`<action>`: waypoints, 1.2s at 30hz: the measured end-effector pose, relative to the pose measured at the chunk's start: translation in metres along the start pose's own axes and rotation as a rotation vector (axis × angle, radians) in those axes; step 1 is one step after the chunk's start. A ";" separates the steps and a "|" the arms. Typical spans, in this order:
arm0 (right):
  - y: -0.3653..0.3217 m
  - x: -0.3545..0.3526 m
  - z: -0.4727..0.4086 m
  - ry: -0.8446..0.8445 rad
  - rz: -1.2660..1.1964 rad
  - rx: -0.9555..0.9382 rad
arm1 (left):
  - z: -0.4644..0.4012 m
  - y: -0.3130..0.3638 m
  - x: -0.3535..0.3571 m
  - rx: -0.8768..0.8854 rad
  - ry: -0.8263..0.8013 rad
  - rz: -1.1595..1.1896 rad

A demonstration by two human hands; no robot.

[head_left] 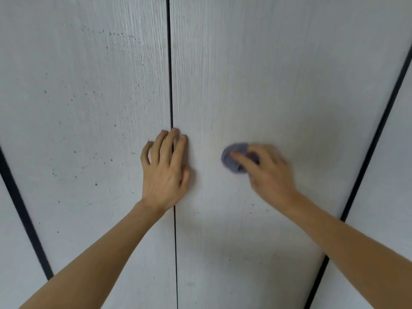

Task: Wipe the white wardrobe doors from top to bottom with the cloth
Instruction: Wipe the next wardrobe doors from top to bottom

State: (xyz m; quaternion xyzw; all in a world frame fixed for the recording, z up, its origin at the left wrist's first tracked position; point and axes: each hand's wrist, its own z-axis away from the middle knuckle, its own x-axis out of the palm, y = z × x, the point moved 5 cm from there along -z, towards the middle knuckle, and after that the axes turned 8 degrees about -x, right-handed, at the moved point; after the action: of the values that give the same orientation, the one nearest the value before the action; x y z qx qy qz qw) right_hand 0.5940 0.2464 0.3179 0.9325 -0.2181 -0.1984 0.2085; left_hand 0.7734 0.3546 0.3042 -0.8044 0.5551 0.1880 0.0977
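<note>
Two white wardrobe doors fill the view, the left door [84,130] speckled with small dark spots and the right door [267,85] looking cleaner. A dark vertical gap [171,85] divides them. My left hand [166,172] rests on the doors across that gap, fingers spread and slightly bent, holding nothing. My right hand [265,172] presses a small bunched grey-purple cloth [234,160] against the right door at mid height; the hand and cloth are motion-blurred, and the hand covers part of the cloth.
Further dark gaps mark neighbouring doors at the far left [22,215] and far right [367,152]. Faint smudge marks sit high on the left door [120,39].
</note>
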 end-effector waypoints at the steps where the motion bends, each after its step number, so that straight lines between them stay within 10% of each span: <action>1: 0.017 -0.010 -0.007 0.050 0.026 0.087 | 0.002 0.007 0.001 0.028 0.003 0.004; 4: 0.028 -0.016 0.010 0.089 0.044 0.217 | 0.016 0.027 0.009 0.122 -0.030 0.017; 11: -0.037 0.016 0.122 -0.348 0.031 -0.359 | 0.040 0.059 0.030 0.240 -0.094 -0.015; 20: 0.062 -0.043 0.085 0.058 0.108 0.216 | 0.056 0.108 0.048 0.289 -0.087 0.016; 27: 0.022 -0.028 0.188 -0.386 0.073 -0.389 | 0.070 0.130 0.063 0.381 -0.115 -0.024; 36: 0.113 -0.080 0.124 0.054 0.176 0.132 | 0.074 0.140 0.070 0.338 -0.091 -0.017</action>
State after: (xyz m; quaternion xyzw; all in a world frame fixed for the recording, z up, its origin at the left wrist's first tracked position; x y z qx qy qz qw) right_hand 0.4343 0.1552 0.2902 0.9265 -0.3060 -0.1390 0.1689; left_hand 0.6512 0.2703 0.2155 -0.7718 0.5669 0.1273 0.2584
